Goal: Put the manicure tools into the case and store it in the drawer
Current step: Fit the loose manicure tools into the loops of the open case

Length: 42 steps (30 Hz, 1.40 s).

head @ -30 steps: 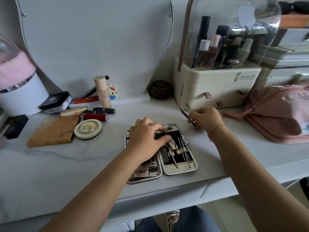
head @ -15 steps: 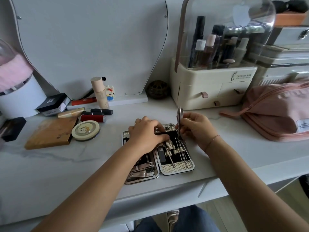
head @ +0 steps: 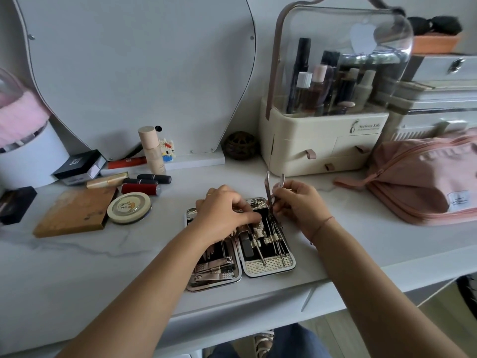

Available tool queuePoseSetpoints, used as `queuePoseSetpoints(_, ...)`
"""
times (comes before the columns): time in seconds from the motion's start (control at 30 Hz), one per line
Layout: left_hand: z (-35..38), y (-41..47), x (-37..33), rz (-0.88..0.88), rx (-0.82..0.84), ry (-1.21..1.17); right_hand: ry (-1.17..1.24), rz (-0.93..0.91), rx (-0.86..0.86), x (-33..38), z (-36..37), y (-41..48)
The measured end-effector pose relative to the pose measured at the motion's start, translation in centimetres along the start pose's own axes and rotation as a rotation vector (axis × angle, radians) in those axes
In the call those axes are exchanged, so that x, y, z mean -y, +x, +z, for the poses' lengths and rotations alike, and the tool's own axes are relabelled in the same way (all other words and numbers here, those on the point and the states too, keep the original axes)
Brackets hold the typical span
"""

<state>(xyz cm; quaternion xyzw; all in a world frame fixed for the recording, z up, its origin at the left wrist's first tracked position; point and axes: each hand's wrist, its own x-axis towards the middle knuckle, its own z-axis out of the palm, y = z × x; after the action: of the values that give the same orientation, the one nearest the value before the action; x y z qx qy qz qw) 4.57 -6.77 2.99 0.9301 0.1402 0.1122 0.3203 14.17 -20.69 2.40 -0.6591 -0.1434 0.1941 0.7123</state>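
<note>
Nippers [head: 268,192] swung upright over case [head: 269,267] | right fingers [head: 280,197] pinch them | left fingers [head: 240,202] press case

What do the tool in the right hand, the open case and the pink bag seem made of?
Tool in the right hand: polished metal, silvery with glints. Open case: mirror-bright rim, likely metal or plated plastic; dark lining. Pink bag: matte fabric, judging by soft folds and zipper.
</note>
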Motion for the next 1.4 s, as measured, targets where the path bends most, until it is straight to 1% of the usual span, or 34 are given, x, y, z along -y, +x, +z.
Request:
queuePoseSetpoints(0.1,-0.3,-0.6,-0.4,0.028,-0.039,-0.1,0.038,-0.012,0.016,0.2,0.0,-0.1)
queuePoseSetpoints(0.23,-0.4,-1.1,-0.2,0.073,0.015,-0.326,0.049,-0.013,0.082,0.4,0.3,-0.4)
queuePoseSetpoints(0.4,-0.3,-1.3,0.8,0.042,0.031,-0.482,-0.05,0.018,0.136,0.7,0.7,-0.5)
queuePoseSetpoints(0.5,-0.3,-1.3,0.6,0.052,0.033,-0.514,-0.097,0.04,0.136,0.9,0.7,-0.2)
queuePoseSetpoints(0.6,-0.2,-1.3,0.5,0.056,0.0,-0.492,-0.118,0.084,0.159,1.1,0.3,0.1)
queuePoseSetpoints(0.77,-0.2,-1.4,0.4,0.054,-0.058,-0.433,-0.041,0.163,0.172,1.3,0.5,0.2)
queuePoseSetpoints(0.83,-0.2,-1.5,0.3,0.069,-0.073,-0.417,-0.048,0.195,0.192,1.2,0.7,0.2)
queuePoseSetpoints(1.0,-0.3,-1.6,0.2,0.084,-0.09,-0.394,-0.235,0.217,0.233,1.4,0.2,0.7)
queuePoseSetpoints(1.13,-0.4,-1.6,0.1,0.062,-0.09,-0.359,-0.496,0.193,0.286,1.6,0.0,1.5)
queuePoseSetpoints(1.27,-0.3,-1.3,0.4,0.102,-0.109,-0.264,-0.774,0.121,0.367,2.2,0.2,1.7)
queuePoseSetpoints(1.4,0.0,-1.0,0.7,0.129,-0.1,-0.213,-0.924,0.119,0.454,3.0,0.3,1.8)
